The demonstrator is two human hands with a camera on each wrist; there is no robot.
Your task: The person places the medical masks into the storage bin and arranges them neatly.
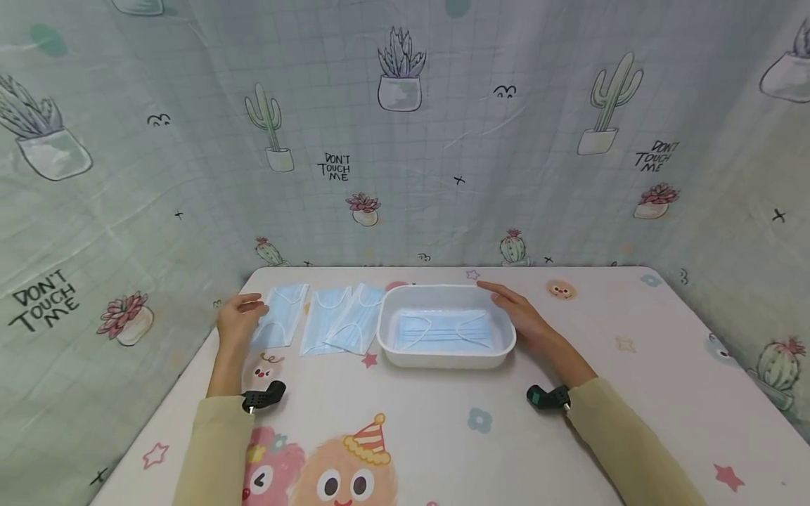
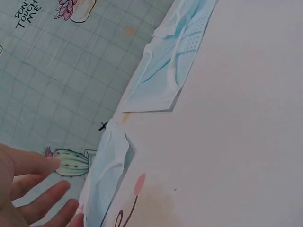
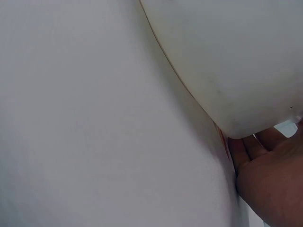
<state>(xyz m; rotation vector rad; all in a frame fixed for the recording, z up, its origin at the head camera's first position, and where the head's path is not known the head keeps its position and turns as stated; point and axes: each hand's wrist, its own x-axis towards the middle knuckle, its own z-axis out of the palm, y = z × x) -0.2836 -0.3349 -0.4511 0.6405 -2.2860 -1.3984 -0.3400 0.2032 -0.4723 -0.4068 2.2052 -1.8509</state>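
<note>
My left hand [image 1: 238, 322] is at the left end of the table, beside a light-blue face mask [image 1: 283, 316]. Its fingers are loosely spread in the left wrist view, with nothing between them. Two more face masks [image 1: 342, 320] lie overlapping to the right of that one. With my right hand [image 1: 526, 316] I hold the far right corner of a white plastic tub [image 1: 446, 360]; the fingers [image 3: 255, 147] lie along its outer wall and the thumb is at the rim. Inside the tub lies a pleated blue face mask [image 1: 446, 330] with white ear loops.
A white tablecloth [image 1: 506, 450] printed with cartoon figures and stars covers the table. Behind and at both sides hangs a curtain [image 1: 455, 140] with cactus prints. The table's back edge runs close behind the masks and the tub.
</note>
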